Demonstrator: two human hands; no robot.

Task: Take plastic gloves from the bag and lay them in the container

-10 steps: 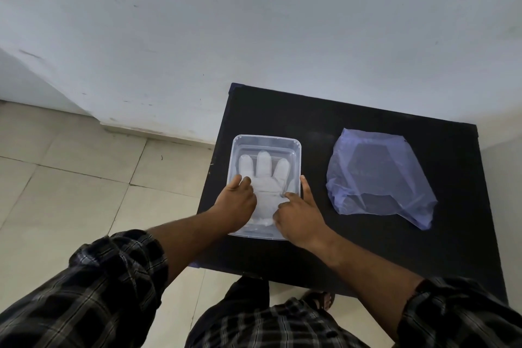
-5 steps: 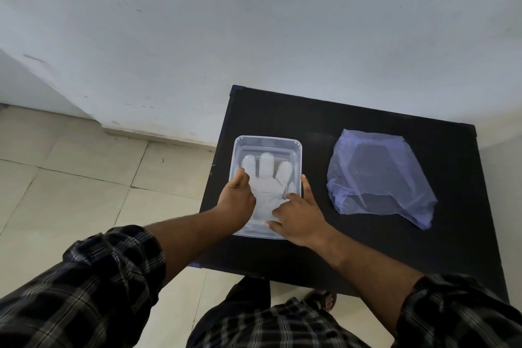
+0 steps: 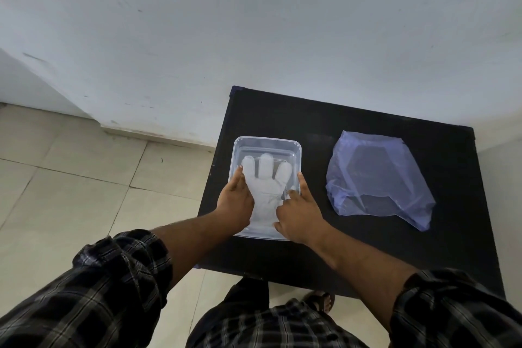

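A translucent white plastic glove [image 3: 265, 184] lies flat, fingers pointing away from me, inside a clear rectangular container [image 3: 267, 139] on the left part of a black table [image 3: 313, 118]. My left hand [image 3: 234, 204] rests flat on the glove's left side, by the container's left wall. My right hand [image 3: 300, 213] is at the right side, its index finger stretched along the right rim and its other fingertips touching the glove near its thumb. Neither hand grips anything that I can see. A crumpled blue plastic bag [image 3: 375, 178] lies to the right, apart from both hands.
The table stands against a white wall [image 3: 282, 37]. Its left and near edges drop to a tiled floor [image 3: 70, 192]. My foot in a sandal [image 3: 320, 301] shows below the table's front edge.
Both hands have slid slightly apart over the glove; the left hand moved toward the container's left wall and the right index finger onto the right rim. The glove lies flatter.
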